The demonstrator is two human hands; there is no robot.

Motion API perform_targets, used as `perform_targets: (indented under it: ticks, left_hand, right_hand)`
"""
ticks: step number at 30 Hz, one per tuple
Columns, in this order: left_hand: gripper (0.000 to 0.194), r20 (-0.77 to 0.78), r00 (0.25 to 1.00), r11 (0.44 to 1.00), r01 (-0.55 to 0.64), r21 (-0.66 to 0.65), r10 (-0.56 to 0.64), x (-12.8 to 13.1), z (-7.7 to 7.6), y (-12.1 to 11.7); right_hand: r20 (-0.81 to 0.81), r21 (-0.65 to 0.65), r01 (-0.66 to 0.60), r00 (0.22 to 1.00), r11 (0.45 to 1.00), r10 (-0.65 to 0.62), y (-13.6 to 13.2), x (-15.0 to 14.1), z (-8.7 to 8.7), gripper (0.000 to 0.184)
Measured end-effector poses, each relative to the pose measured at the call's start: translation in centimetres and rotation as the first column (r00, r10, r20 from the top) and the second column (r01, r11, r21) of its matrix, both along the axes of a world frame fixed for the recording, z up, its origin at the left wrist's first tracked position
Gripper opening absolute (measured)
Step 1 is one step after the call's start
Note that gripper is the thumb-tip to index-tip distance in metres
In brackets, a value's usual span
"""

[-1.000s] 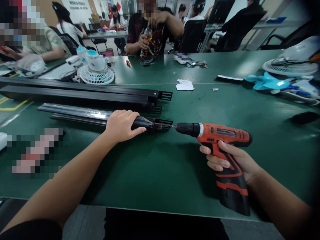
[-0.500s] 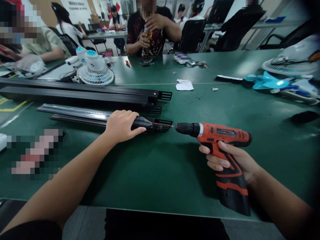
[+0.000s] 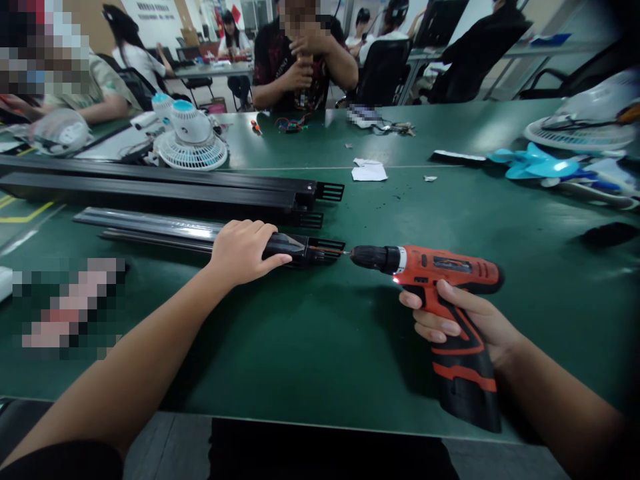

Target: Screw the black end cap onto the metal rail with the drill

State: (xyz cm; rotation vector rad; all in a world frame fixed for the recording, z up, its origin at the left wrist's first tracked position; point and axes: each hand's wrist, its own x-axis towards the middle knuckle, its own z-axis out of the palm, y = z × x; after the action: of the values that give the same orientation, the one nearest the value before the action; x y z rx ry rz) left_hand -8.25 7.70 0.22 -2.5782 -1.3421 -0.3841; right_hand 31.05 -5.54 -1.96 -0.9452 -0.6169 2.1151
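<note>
My left hand (image 3: pixel 243 251) is wrapped over the near end of a long black rail (image 3: pixel 165 230) that lies on the green table (image 3: pixel 320 347). My right hand (image 3: pixel 463 320) grips the handle of a red and black cordless drill (image 3: pixel 440 273). The drill lies level, its bit pointing left into the slotted end piece (image 3: pixel 325 250) of the rail. A small light glows under the drill's chuck.
Two more long black rails (image 3: pixel 200 190) lie behind the held one. A white desk fan (image 3: pixel 193 143) stands at the back left, fan parts (image 3: pixel 575 143) at the right. Scraps of paper (image 3: pixel 369 171) lie mid-table. Other people sit across the table.
The drill's work light has come on. The person across the table has raised a bottle to the face. My hands have stayed where they were.
</note>
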Motion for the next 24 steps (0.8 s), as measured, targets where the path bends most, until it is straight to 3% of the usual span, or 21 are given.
perform_targets:
  ticks: [24]
  left_hand:
    - [0.084, -0.05, 0.999, 1.0, -0.011, 0.02, 0.012, 0.07, 0.08, -0.15]
  right_hand:
    - [-0.006, 0.014, -0.017, 1.0, 1.0, 0.017, 0.2, -0.37, 0.41, 0.039]
